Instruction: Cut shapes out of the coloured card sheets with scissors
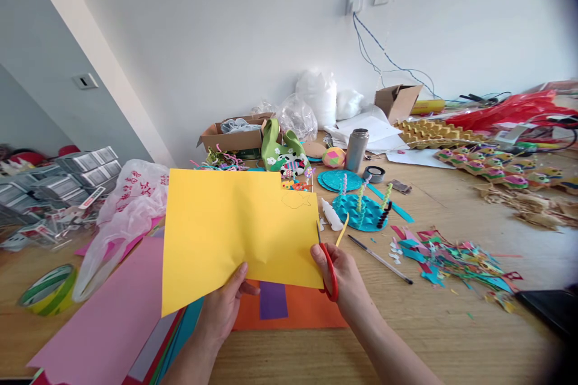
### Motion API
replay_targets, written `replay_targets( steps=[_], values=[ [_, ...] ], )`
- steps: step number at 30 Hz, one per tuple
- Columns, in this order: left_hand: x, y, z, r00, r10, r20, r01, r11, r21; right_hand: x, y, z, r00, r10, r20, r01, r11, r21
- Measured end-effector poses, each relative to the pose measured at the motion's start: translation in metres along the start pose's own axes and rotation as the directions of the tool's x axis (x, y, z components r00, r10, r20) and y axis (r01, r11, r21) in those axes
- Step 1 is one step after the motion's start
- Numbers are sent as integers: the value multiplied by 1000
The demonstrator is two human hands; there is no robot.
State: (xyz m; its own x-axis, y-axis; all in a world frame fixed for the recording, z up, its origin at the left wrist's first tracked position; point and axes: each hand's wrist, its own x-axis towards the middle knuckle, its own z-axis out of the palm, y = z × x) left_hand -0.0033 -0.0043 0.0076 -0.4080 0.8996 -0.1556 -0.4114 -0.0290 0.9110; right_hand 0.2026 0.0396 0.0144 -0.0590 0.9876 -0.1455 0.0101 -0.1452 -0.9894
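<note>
Above counter [311, 358], yellow paper [212, 222], left grip [224, 307] pinched on lower edge. Right grip [347, 277] wrapped around red scissors [333, 280], blades at right edge. Likely trimming; next move calls for steady paper, blades clear of pencil outline [295, 201].

Craft workspace: scissors [333, 280], paper scraps [454, 255]

1. A single head-worn camera gives the one view, facing forward and down over the yellow sheet [217, 216].
2. It looks from the person's own side: the left forearm [196, 337] and right forearm [383, 337] come in below the sheet.
3. It stands near the sheet, which fills much of the middle.
4. The wide view takes in the surface [307, 355] around the sheet and the wall [226, 30] beyond.
</note>
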Motion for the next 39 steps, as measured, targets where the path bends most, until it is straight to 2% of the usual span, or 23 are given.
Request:
replay_targets(
  steps=[8,23,39],
  values=[
    [-1,3,5,1000,-21,-19,21,1000,-9,2,1,0,1000,10,-5,-10,1000,-18],
    [0,0,0,1000,-10,11,10,1000,-4,0,0,2,999,30,-17,-29,999,24],
    [1,1,3,999,1,-35,-1,1000,4,5,11,-1,999,-41,30,41,999,-1]
  ],
)
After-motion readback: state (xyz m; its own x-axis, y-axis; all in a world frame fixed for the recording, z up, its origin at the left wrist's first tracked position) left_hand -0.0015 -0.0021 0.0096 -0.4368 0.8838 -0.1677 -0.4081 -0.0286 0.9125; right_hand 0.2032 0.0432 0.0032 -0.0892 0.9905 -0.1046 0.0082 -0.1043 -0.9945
